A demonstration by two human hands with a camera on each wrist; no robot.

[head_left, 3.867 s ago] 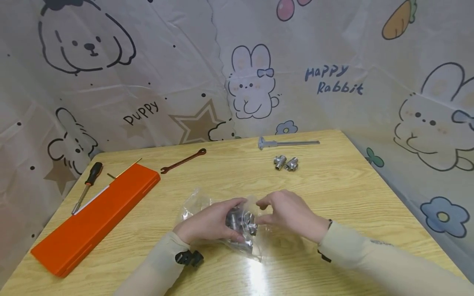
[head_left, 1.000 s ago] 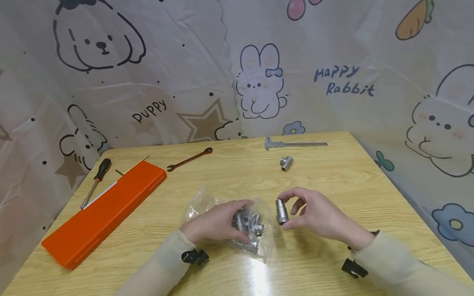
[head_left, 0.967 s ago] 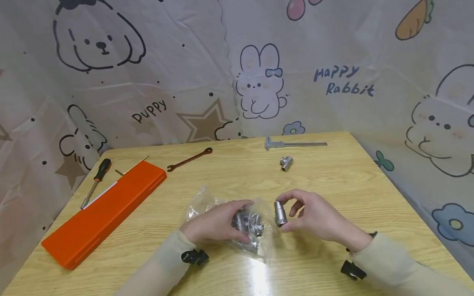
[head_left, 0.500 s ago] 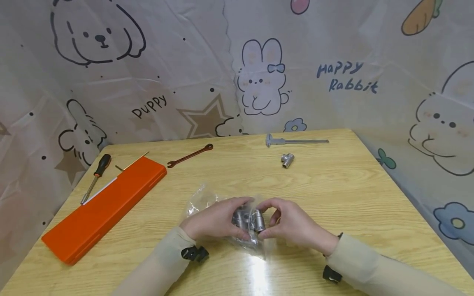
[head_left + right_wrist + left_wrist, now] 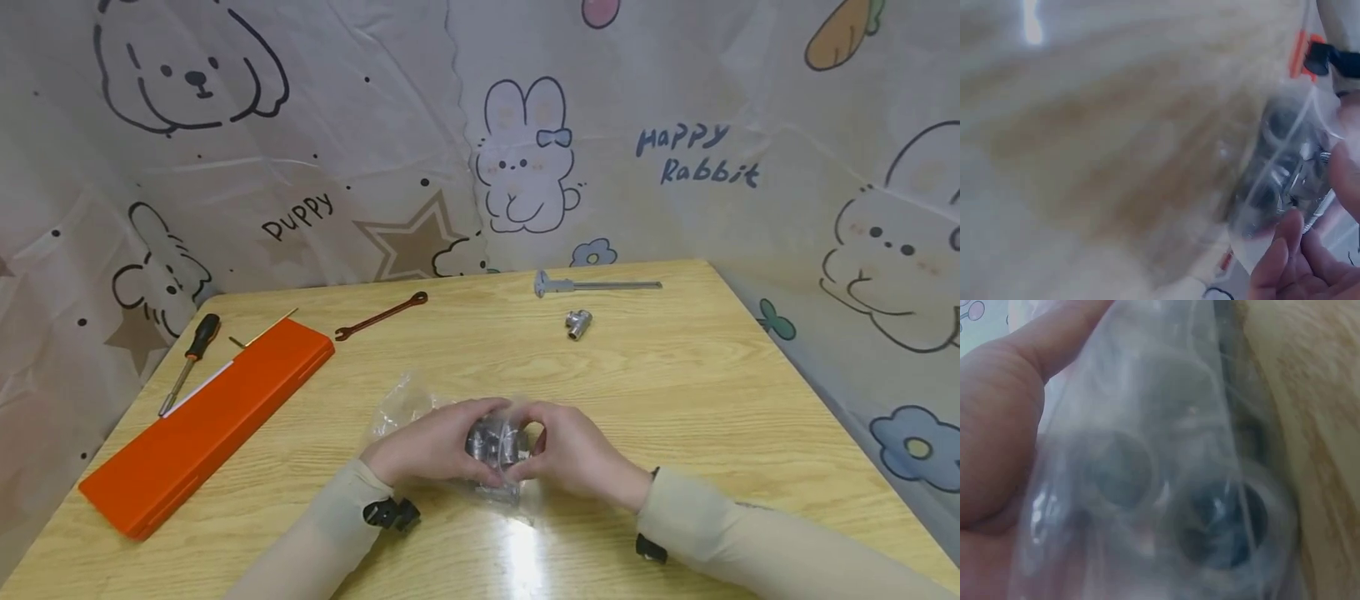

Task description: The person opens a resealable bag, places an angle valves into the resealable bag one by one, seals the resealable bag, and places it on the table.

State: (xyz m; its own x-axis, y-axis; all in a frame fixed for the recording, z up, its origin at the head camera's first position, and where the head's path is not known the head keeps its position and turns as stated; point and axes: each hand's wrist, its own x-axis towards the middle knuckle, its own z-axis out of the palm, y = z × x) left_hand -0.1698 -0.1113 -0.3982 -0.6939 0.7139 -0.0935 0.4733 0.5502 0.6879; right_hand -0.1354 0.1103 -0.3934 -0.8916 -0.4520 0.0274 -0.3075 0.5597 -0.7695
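A clear plastic bag [image 5: 401,408] with several shiny metal pipe fittings inside lies on the table. My left hand [image 5: 427,443] grips the bag from the left, thumb and fingers curved around the fittings. On the bag's right side, my right hand [image 5: 573,457] has a metal tee fitting [image 5: 510,446] between thumb and forefinger at the bag's mouth; plastic and fingers partly cover it. The left wrist view shows round fitting openings [image 5: 1222,525] blurred through the plastic. In the right wrist view the bagged fittings [image 5: 1282,169] sit beside the fingertips. Another tee fitting [image 5: 578,324] lies farther back.
A caliper [image 5: 600,286] lies along the table's back edge. To the left are a reddish wrench [image 5: 381,317], a long orange case [image 5: 210,429] and a black-handled nut driver [image 5: 189,364]. A printed cloth [image 5: 337,125] hangs behind the table.
One of two tee fittings at the back was picked up by my right hand, which has carried it left to the bag's mouth. The left hand has kept its grip on the bag.
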